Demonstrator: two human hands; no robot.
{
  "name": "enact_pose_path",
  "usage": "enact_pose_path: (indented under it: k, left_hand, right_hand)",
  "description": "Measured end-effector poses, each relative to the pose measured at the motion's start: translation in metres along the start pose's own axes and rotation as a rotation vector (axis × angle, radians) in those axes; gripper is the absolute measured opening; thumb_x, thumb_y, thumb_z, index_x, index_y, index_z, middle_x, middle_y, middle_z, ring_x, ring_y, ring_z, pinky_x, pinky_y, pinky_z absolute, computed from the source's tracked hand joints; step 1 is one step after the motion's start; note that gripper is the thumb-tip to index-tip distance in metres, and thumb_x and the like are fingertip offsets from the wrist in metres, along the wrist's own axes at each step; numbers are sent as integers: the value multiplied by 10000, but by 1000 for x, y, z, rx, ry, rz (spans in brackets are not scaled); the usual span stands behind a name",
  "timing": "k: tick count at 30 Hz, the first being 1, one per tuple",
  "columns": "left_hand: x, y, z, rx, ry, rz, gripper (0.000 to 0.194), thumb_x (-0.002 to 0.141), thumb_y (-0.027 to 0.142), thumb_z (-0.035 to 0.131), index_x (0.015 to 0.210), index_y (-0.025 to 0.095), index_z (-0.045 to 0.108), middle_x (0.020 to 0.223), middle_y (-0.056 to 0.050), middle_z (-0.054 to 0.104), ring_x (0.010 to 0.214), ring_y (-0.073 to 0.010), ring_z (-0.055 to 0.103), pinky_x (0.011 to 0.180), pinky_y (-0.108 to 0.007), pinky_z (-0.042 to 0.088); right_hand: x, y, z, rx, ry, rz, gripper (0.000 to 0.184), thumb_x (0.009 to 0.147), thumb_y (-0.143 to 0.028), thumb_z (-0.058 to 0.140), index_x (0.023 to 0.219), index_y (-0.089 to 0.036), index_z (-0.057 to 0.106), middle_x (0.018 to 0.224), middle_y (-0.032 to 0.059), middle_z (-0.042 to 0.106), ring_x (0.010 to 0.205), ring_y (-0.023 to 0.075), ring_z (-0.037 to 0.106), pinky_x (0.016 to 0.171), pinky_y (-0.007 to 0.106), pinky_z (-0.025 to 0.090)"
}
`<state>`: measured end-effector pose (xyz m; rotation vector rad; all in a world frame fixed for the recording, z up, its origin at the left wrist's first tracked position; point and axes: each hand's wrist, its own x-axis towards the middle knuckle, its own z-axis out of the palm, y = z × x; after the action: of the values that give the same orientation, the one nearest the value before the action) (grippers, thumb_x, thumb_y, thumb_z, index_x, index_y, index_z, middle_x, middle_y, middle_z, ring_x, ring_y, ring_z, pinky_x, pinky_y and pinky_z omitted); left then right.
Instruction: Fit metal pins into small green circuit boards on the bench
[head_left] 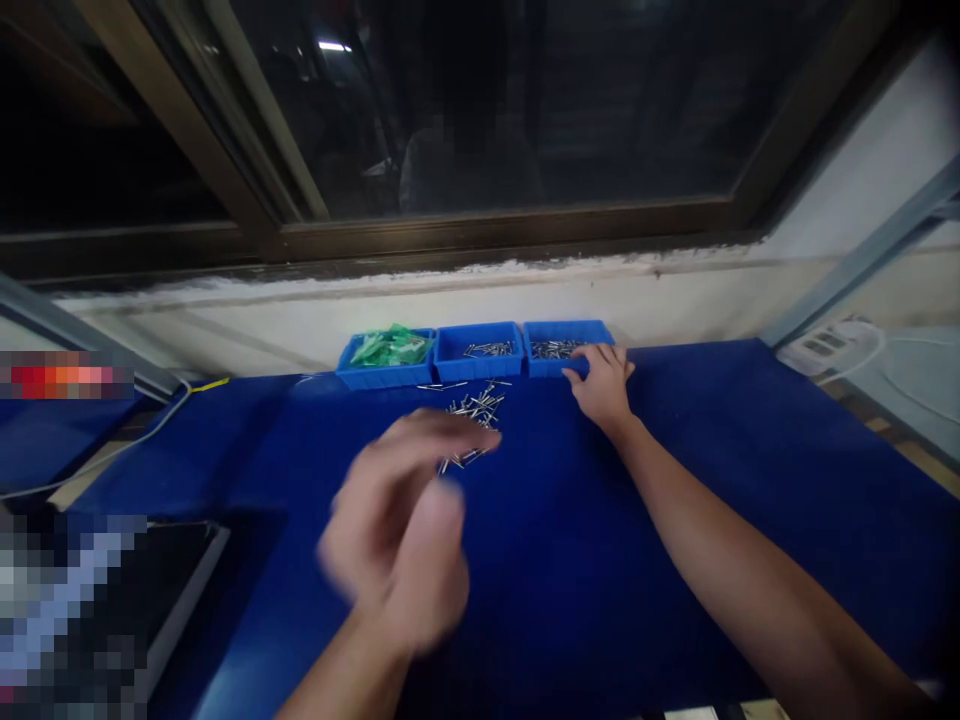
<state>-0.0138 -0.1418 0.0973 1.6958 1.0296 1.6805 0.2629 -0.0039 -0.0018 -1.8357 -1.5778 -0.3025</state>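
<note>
My left hand (401,535), smeared by motion, hovers over the table in front of a loose pile of small silvery metal pins (480,408). Its thumb and fingers are apart, and I see nothing between them. My right hand (601,385) is at the front right corner of the right blue bin (551,368), its fingers bent over the rim. Metal pins (551,349) lie inside that bin. The middle blue bin (476,370) holds a smaller heap of similar pins (491,349). Exactly what kind of pins these are is too small to tell.
A left blue bin (386,377) contains green plastic packets (391,346). All three bins stand in a row by the wall on the blue tabletop (570,560). A white power strip (821,345) is at the far right, and a dark framed object (180,570) lies at left.
</note>
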Motion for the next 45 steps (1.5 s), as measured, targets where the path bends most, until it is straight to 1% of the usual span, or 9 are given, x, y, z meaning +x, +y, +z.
enact_pose_path:
  k: [4,8,15,20,26,30,36,41,45]
  left_hand:
    - [69,-53,73,69,-141,-86,114,817,278,548,889,212,607,815,-21,646,751,-148,616,691,-287,520]
    - [91,-95,103,252,-271,-109,163,800,213,554,946,174,615,918,-52,659,826,-151,620,748,-275,508]
    - [92,-123,119,388,-420,-178,272,764,218,620,1030,163,611,953,-66,672,782,-153,644,750,-269,511]
    - [92,-133,131,445,-433,-165,172,774,249,616,927,173,634,878,-59,685,797,-170,648,740,-262,494]
    - [88,-136,141,497,-421,-115,95,800,245,567,815,178,632,772,-37,678,727,-164,636,675,-249,460]
    - [86,-135,140,461,-422,-102,107,802,248,555,787,179,636,762,-25,672,690,-149,623,653,-232,449]
    - [81,-136,140,449,-402,-65,140,796,245,548,838,166,656,782,-30,657,655,-132,586,643,-222,429]
    - [82,-138,141,440,-405,-16,141,790,244,543,797,160,656,710,-16,620,612,-118,545,616,-213,399]
    - [85,-139,142,421,-426,-42,154,789,253,538,724,159,642,658,-4,608,590,-112,534,584,-203,380]
  right_hand:
    - [-9,0,-4,-32,-29,-4,56,745,-225,549,788,-196,571,846,63,582,900,260,444,739,378,269]
    - [-17,-3,-6,-70,-36,-37,47,705,-154,560,718,-195,581,790,51,588,852,235,461,732,362,256]
    - [-18,-6,-7,-74,-22,-49,83,674,-129,551,703,-199,585,788,44,607,855,228,479,742,356,258]
    - [-18,-8,-9,-45,-8,-50,104,657,-139,532,715,-203,590,788,46,617,858,234,494,752,361,271]
    - [-15,-9,-20,32,-26,-85,284,609,-165,537,890,-185,574,792,47,633,827,231,523,752,353,316]
    - [-12,-11,-23,42,-49,-124,168,705,-305,550,822,-190,587,754,52,629,788,227,531,740,348,348]
    - [-8,-14,-15,44,-42,-3,165,724,-323,579,803,-179,589,699,47,647,735,216,569,721,341,409]
    - [-3,-8,-21,135,-178,90,134,735,-283,579,841,-207,610,788,29,691,768,188,629,690,294,462]
    - [6,-1,-30,70,-216,145,132,759,-295,558,838,-218,632,803,35,704,764,191,653,701,289,472]
